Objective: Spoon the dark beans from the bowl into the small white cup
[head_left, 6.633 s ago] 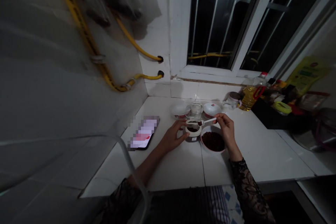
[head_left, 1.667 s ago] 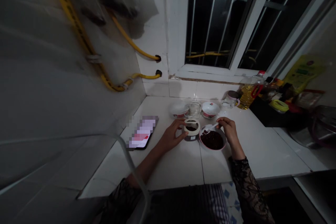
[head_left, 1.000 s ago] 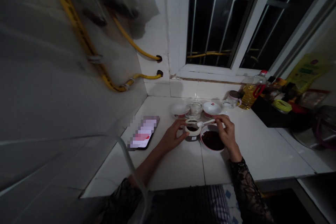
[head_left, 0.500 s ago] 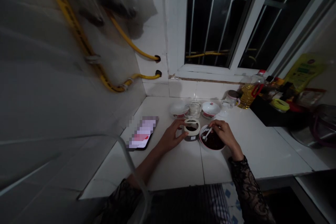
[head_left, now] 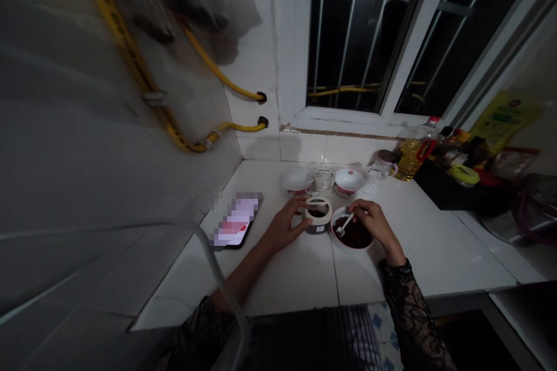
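Note:
My left hand (head_left: 286,225) is curled around the left side of a small jar (head_left: 319,229) with a cream rim and dark contents. In my right hand (head_left: 369,220) is a small white spoon (head_left: 345,224), pinched by its handle. The spoon's head points down into a bowl (head_left: 354,247) with a pinkish rim, which holds a dark reddish-brown food. The bowl stands on the counter just right of the jar. Whether the spoon's head touches the food I cannot tell.
Behind the jar stand two white bowls (head_left: 349,181) with a clear jar (head_left: 322,181) between them. A lit phone (head_left: 238,223) lies at left. Glass mugs (head_left: 383,167), an oil bottle (head_left: 411,153) and a black condiment box (head_left: 450,188) stand at the back right.
My right hand has shifted very slightly, and the spoon's head sits a little lower and to the left over the dark food. My left hand and the jar stay in place.

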Demonstrator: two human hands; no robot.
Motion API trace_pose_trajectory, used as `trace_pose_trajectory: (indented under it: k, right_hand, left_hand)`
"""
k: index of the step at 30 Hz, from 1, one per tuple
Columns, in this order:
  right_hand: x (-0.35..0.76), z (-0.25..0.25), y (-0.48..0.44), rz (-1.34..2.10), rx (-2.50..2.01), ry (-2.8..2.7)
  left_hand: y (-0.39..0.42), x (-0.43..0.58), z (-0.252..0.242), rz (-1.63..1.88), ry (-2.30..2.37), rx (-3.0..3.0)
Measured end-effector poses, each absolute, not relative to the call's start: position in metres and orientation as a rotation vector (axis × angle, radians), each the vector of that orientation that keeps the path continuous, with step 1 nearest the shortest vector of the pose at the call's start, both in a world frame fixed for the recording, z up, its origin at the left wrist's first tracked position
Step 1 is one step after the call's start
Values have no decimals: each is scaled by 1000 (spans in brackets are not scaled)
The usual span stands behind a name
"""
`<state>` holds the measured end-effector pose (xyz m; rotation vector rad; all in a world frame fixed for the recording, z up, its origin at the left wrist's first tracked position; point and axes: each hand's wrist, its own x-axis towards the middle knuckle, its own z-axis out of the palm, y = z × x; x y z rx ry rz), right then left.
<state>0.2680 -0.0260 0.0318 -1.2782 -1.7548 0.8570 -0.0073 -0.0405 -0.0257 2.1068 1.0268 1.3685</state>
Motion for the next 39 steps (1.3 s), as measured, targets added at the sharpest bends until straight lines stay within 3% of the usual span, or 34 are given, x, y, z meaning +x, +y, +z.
trace_pose_trajectory:
  k: [10,39]
  right_hand:
    - [271,36,-24,1113,-1248,-1505]
    - [275,30,-18,980,-1306,-1381]
  left_hand:
    - [-41,-8,-24,1361,1029,2118]
    - [-41,-7,-24,1356,1033,2105]
